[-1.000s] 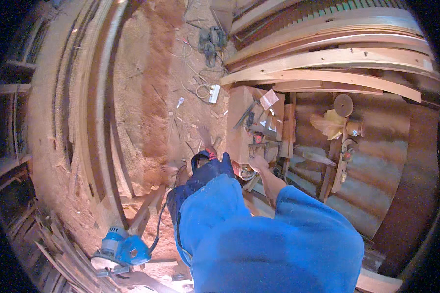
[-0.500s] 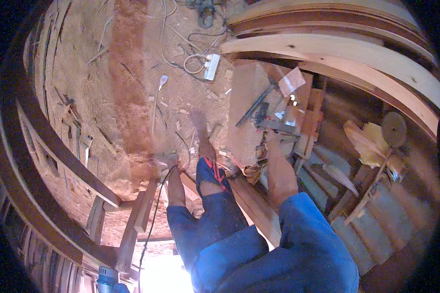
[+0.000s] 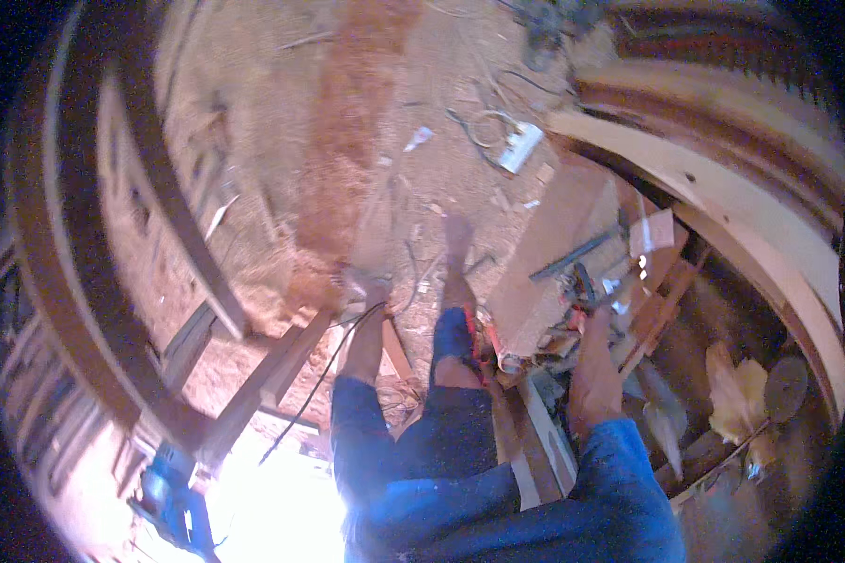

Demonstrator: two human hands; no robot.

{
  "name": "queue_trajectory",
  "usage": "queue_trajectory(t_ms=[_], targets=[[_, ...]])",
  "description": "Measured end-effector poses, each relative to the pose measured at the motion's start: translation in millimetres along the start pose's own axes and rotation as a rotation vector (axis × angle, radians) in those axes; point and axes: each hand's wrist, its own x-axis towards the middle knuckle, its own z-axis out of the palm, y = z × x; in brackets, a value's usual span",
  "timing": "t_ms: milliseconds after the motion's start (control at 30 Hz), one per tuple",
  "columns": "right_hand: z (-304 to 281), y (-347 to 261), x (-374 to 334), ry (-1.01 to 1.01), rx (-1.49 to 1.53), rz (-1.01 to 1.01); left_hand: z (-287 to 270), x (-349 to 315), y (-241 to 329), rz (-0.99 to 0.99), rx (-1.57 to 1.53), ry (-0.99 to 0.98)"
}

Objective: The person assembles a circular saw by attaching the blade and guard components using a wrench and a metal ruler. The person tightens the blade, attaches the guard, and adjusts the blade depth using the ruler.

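tools (image 3: pixel 573 257) close around right hand (image 3: pixel 593 330)

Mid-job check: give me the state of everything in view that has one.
Right hand: among the tools; grip blurred.
Wooden bench: partly covered with tools.
Dark bar: lying aslant on the bench.
White power strip: lying on the floor; power can't be told.
Black cord: slack, curved.
Blue power tool: tilted; on or off unclear.

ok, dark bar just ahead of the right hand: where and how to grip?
Probably mid-length, pinched across its width, from above: the dark bar looks straight and thin, lying with its upper side bare, while tools crowd its side toward the right hand.
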Motion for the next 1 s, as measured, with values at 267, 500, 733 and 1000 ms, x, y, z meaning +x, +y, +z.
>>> queue_trajectory(t_ms=[267,500,733,1000], targets=[[-2,-70,-89,-0.346,0.004,-0.1,-15,-29,-72,-0.367,-0.142,-0.016],[97,-248,-353,-1.138,-0.341,-1.057,-64,-20,0,-0.064,-0.401,0.152],[128,-353,-748,-1.831,-0.507,-1.19,-87,-17,5,-0.277,-0.368,0.069],[176,-261,-958,-1.417,-0.839,-1.699,-91,-15,-3,-0.306,-0.417,0.01]])
